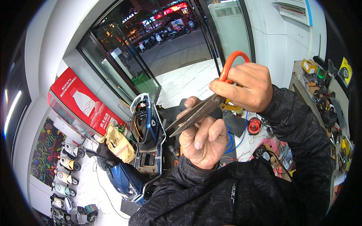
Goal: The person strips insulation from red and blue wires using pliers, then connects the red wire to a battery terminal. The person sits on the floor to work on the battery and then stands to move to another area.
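Orange-handled scissors (201,110) are in my right hand (249,86), whose fingers wrap round the handle loops. Their dark metal blades stand a little apart and point down to the left. Just behind and below the blades is my left hand (203,145), palm side up with its fingers curled in. The blades cross in front of its thumb and forefinger, hiding part of them. Whatever those fingers may hold cannot be made out. Beyond my hands stands a blue electric scooter (121,175), with its body panels partly off and inner parts showing.
A cluttered workbench (298,77) with tools and parts runs along the right. On the floor lie a blue hose (230,145), a red round device (254,125) and a yellow bag (120,145). A red cabinet (85,100) and small scooters (67,164) stand left; glass doors face a street.
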Motion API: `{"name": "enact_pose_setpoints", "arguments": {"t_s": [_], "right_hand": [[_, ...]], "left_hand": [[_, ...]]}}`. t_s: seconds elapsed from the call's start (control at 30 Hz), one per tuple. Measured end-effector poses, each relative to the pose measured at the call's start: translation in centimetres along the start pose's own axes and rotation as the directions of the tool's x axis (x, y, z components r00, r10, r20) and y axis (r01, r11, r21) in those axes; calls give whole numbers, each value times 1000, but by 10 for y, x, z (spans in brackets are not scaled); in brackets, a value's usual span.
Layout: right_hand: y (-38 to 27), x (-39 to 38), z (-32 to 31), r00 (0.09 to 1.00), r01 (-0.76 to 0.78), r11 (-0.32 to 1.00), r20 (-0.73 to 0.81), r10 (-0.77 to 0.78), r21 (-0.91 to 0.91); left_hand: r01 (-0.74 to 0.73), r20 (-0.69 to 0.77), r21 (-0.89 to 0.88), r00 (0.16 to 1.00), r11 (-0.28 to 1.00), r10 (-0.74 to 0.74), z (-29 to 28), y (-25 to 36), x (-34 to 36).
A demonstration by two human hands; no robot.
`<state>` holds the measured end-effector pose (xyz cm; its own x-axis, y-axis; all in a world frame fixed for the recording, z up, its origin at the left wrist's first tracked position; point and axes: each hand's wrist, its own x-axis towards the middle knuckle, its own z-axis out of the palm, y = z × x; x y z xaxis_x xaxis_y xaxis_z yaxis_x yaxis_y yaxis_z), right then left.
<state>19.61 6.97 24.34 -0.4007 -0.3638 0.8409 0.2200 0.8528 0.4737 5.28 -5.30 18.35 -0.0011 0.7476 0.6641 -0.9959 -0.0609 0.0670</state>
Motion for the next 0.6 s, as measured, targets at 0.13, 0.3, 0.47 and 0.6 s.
{"name": "enact_pose_setpoints", "arguments": {"t_s": [0.13, 0.3, 0.47, 0.6], "right_hand": [[4, 0, 5, 999, 26, 999, -29, -25, 20], [4, -3, 8, 1000, 9, 999, -13, -8, 43], [8, -8, 14, 1000, -30, 998, -5, 30, 53], [14, -15, 19, 971, -228, 960, -29, 236, 162]], "left_hand": [[-25, -42, -1, 999, 1000, 25, 0, 1, 0], [-27, -19, 25, 999, 999, 27, -4, 3, 1], [-74, -51, 37, 996, 997, 76, -8, 5, 2], [-12, 48, 34, 999, 999, 10, -16, 10, 8]]}}
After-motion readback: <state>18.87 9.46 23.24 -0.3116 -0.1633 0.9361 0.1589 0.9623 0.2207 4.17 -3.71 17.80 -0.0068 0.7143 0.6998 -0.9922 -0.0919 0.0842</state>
